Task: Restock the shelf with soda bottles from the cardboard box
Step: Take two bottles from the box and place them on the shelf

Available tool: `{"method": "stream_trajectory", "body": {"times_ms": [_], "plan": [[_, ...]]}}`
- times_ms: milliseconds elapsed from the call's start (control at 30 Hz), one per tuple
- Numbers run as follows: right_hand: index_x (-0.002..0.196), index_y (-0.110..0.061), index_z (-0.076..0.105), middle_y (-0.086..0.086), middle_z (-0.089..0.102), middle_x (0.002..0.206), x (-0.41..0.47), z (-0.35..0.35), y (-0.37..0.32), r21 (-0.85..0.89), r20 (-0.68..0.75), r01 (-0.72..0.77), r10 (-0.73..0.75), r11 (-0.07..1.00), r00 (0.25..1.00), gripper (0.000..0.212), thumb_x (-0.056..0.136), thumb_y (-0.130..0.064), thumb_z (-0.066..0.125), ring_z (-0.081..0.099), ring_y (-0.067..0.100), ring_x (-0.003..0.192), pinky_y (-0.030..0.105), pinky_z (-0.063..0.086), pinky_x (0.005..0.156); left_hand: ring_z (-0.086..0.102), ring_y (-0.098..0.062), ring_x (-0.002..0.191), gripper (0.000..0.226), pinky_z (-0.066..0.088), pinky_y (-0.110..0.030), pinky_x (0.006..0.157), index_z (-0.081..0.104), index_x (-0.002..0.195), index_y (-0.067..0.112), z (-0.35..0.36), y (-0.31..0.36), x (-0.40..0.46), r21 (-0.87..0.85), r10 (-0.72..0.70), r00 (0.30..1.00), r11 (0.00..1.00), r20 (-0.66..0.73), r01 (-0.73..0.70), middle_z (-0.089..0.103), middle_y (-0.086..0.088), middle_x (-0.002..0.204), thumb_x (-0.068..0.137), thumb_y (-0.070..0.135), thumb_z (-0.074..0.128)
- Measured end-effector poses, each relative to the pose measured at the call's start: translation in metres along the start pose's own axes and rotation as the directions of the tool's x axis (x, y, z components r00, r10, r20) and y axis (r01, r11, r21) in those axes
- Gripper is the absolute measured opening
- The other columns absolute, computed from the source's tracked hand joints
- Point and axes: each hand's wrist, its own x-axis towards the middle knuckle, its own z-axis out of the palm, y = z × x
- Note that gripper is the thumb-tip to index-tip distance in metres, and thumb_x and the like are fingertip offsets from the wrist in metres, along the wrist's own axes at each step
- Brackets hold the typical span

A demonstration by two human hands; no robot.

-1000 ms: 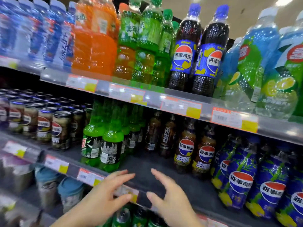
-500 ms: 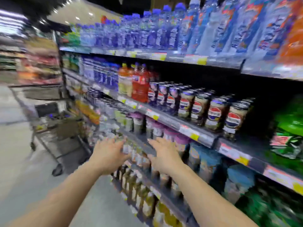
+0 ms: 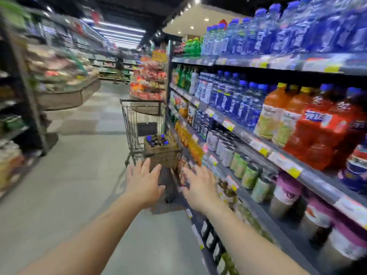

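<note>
Both arms reach forward down the aisle, palms down. Left hand [image 3: 143,182]: fingers straight and spread, holding nothing. Right hand [image 3: 199,186]: fingers straight and slightly fanned, holding nothing, apart from the left with a gap between them.

Just beyond the left hand's fingertips stands the cardboard box [image 3: 161,153], open at the top, upright. Inside it, dark soda bottles [image 3: 156,140] with blue caps stand packed together. The left fingertips overlap the box's lower front in the view; whether they touch it cannot be told. The box sits at the near end of a wire shopping cart [image 3: 139,124], which extends farther away from both hands.

To the right of the right hand runs the shelf [image 3: 264,149], several tiers with price tags along the front edges. Its fingertips lie near the lower shelf's edge; contact cannot be told. Above and right of that hand: cans [image 3: 222,145], blue-capped water bottles [image 3: 240,102], orange juice bottles [image 3: 272,114], red drink bottles [image 3: 321,126]. Below and right: jars with purple lids [image 3: 288,187].

Left of the left hand: bare grey floor [image 3: 79,175], blurred display stands well apart.
</note>
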Motion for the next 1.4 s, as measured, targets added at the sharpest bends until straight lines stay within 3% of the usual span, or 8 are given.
{"method": "stream_trajectory", "body": {"times_ms": [333, 600, 800, 1033, 1200, 1400], "plan": [[0.149, -0.034, 0.023, 0.005, 0.02, 0.159, 0.256, 0.031, -0.052, 0.049, 0.059, 0.222, -0.225, 0.974, 0.973, 0.059, 0.096, -0.04, 0.048, 0.01, 0.029, 0.147, 0.048, 0.009, 0.118, 0.006, -0.029, 0.144, 0.064, 0.005, -0.054, 0.117, 0.02, 0.146, 0.029, 0.017, -0.097, 0.185, -0.013, -0.232, 0.973, 0.973, -0.007, 0.231, 0.013, -0.006, 0.156, 0.091, 0.048, 0.045], [0.149, -0.031, 0.024, 0.007, 0.021, 0.158, 0.445, 0.095, -0.123, 0.079, 0.044, 0.228, -0.232, 0.97, 0.972, 0.061, 0.095, -0.042, 0.049, 0.01, 0.03, 0.148, 0.049, 0.008, 0.119, -0.001, -0.03, 0.147, 0.066, 0.001, -0.054, 0.117, 0.014, 0.148, 0.03, 0.052, -0.219, 0.352, 0.032, -0.276, 0.961, 0.961, 0.011, 0.276, 0.003, -0.007, 0.16, 0.092, 0.054, 0.04], [0.146, -0.029, 0.03, 0.006, 0.028, 0.154, 0.577, 0.118, -0.146, 0.123, 0.02, 0.112, -0.116, 0.986, 0.993, 0.059, 0.093, -0.043, 0.052, 0.016, 0.029, 0.145, 0.05, 0.011, 0.117, 0.0, -0.03, 0.147, 0.069, 0.001, -0.053, 0.117, 0.011, 0.149, 0.031, 0.061, -0.289, 0.501, 0.038, -0.188, 0.982, 0.982, 0.023, 0.188, 0.003, -0.007, 0.16, 0.091, 0.055, 0.04], [0.149, -0.029, 0.025, 0.005, 0.025, 0.157, 0.692, 0.14, -0.079, 0.132, 0.078, -0.121, 0.112, 0.984, 0.991, 0.061, 0.095, -0.043, 0.048, 0.014, 0.03, 0.146, 0.049, 0.014, 0.119, 0.005, -0.028, 0.147, 0.075, 0.005, -0.051, 0.117, 0.01, 0.15, 0.028, 0.108, -0.282, 0.649, 0.012, -0.005, 0.999, 1.0, 0.049, 0.005, 0.011, -0.006, 0.16, 0.09, 0.057, 0.043], [0.149, -0.029, 0.026, 0.004, 0.027, 0.156, 0.788, 0.171, -0.029, 0.115, 0.081, -0.198, 0.189, 0.973, 0.979, 0.062, 0.094, -0.045, 0.05, 0.019, 0.028, 0.145, 0.048, 0.02, 0.118, 0.003, -0.028, 0.147, 0.076, 0.002, -0.051, 0.118, 0.007, 0.151, 0.029, 0.152, -0.277, 0.748, -0.043, 0.062, 0.993, 0.997, 0.104, -0.058, 0.009, -0.006, 0.16, 0.091, 0.055, 0.044], [0.149, -0.027, 0.028, 0.004, 0.033, 0.153, 0.866, 0.198, 0.011, 0.109, 0.121, -0.257, 0.244, 0.96, 0.962, 0.063, 0.093, -0.044, 0.052, 0.026, 0.026, 0.142, 0.043, 0.025, 0.116, 0.011, -0.029, 0.146, 0.075, 0.012, -0.048, 0.118, 0.011, 0.151, 0.027, 0.203, -0.283, 0.845, -0.049, 0.146, 0.973, 0.989, 0.177, -0.14, 0.016, -0.006, 0.159, 0.09, 0.053, 0.047]]}}
